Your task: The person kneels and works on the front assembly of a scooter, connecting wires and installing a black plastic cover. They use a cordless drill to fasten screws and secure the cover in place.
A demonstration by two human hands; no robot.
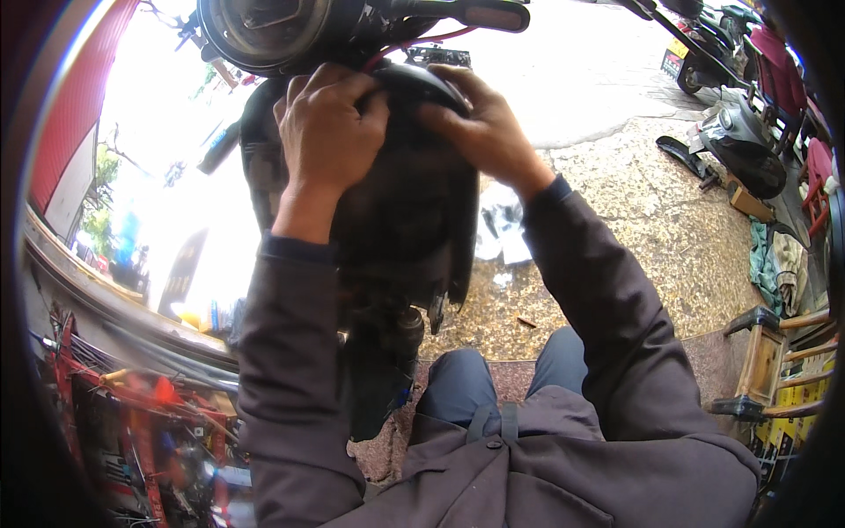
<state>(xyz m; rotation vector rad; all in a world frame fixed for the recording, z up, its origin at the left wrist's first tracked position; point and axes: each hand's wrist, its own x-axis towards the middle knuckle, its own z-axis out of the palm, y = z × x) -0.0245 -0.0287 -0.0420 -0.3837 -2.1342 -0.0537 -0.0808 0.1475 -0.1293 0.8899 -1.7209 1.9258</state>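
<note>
Both my hands are at the upper part of a scooter's black bodywork [396, 202], in front of me. My left hand [327, 132] is closed, knuckles up, its thumb against the left edge of a curved black cover [425, 84]; its fingertips are hidden. On the cover's right side, my right hand [480, 123] grips with the thumb on the near face and the fingers over the far edge. A thin red wire [422, 40] runs just above the cover. Farther up sits a round, dark, glassy unit [264, 31], beside a black lever-like part [493, 15].
Red-handled tools [145, 440] crowd the lower left. At right stand a wooden stool [761, 361], a green cloth [764, 264] and a loose grey-black scooter panel [744, 145]. White plastic [502, 224] lies on the speckled floor [607, 238]. Parked scooters [704, 53] stand behind.
</note>
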